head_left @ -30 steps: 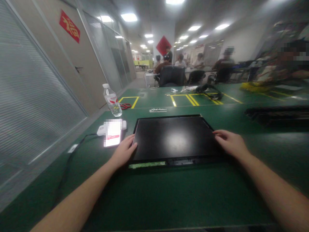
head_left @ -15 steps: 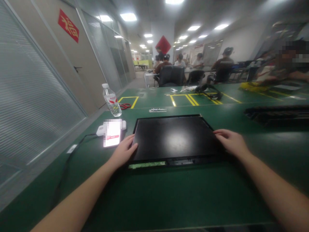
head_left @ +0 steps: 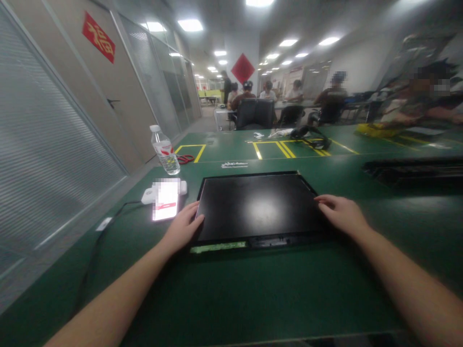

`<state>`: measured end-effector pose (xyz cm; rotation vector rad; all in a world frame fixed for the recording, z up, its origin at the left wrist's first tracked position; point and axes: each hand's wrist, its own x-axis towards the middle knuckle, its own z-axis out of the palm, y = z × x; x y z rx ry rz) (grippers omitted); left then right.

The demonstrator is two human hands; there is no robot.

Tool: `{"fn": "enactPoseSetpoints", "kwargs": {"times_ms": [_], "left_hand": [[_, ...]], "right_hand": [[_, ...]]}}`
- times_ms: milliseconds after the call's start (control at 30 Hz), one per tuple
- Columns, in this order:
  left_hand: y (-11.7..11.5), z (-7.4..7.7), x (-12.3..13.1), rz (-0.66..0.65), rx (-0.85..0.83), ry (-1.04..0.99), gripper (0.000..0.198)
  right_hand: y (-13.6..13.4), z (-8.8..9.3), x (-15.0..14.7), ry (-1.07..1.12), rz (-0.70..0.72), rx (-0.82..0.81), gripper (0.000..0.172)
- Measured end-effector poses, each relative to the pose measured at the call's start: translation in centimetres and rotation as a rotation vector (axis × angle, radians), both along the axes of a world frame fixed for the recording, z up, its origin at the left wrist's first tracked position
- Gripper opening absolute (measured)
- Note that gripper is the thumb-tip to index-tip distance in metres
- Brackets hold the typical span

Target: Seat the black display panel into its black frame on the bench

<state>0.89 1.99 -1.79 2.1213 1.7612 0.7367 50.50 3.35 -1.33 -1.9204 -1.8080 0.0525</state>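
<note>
Slightly parted left fingers (head_left: 196,222) hold the panel (head_left: 253,205); right fingers (head_left: 328,199) seemingly pinch it.

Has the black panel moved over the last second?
No. The black panel keeps its place against the yellow lines on the green table; only the whole picture drifts slightly left.

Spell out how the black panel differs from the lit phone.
Size: the black panel is much larger than the lit phone.
Look: the panel's face is dark with a pale glare, while the phone's screen glows white with a reddish bar.
Pose: the panel's long side runs left to right; the phone's points away from the person.
Shared: both are rectangular.
</note>
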Motion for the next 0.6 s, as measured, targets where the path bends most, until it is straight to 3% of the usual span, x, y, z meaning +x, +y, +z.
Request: {"fn": "enactPoseSetpoints", "kwargs": {"times_ms": [233,467,600], "left_hand": [[-0.2,0.2,0.3,0.001,-0.001,0.006,0.058],[0.0,0.0,0.1,-0.004,0.007,-0.008,0.057],[-0.1,0.1,0.2,-0.004,0.003,-0.023,0.057]], "right_hand": [[-0.5,0.3,-0.9,-0.139,0.016,-0.049,0.039],[0.2,0.2,0.0,0.226,-0.100,-0.024,0.033],[0.3,0.2,0.2,0.297,-0.097,-0.007,0.032]]}}
